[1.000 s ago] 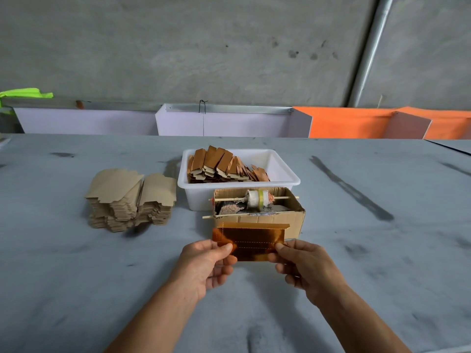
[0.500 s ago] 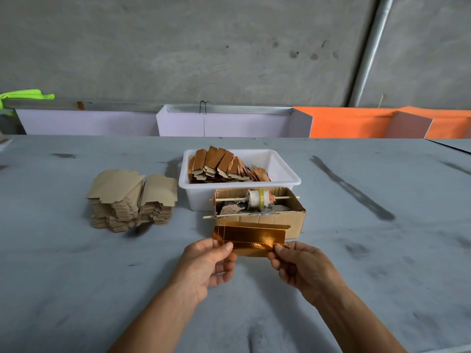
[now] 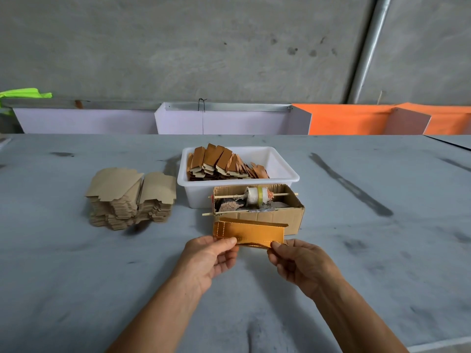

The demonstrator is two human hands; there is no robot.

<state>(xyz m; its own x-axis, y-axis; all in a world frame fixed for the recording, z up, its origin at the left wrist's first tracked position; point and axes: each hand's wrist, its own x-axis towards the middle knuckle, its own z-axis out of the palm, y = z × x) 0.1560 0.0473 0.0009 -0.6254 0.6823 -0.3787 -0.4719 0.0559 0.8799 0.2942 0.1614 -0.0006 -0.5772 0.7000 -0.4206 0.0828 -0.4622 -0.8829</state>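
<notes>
Head view: the left hand (image 3: 206, 258) and the right hand (image 3: 303, 263) hold a flat gold card strip (image 3: 248, 231) between them, above the middle of the grey worktop (image 3: 382, 250), nearer its near edge than its far one. The left hand pinches the strip's lower left corner, with the thumb on the front face. The right hand pinches the lower right corner between thumb and fingertips. The strip lies lengthwise from left to right, its gold face towards the camera, with dotted fold lines near its left end and along its lower edge.

Just behind it stands an open cardboard box (image 3: 293, 217) with a wound spool (image 3: 256, 195) on a thin stick across its top. A white tub (image 3: 290, 175) of folded brown pieces (image 3: 219, 161) touches the box on its far side. A stack of kraft blanks (image 3: 130, 194) lies left of the tub, towards the left edge.
</notes>
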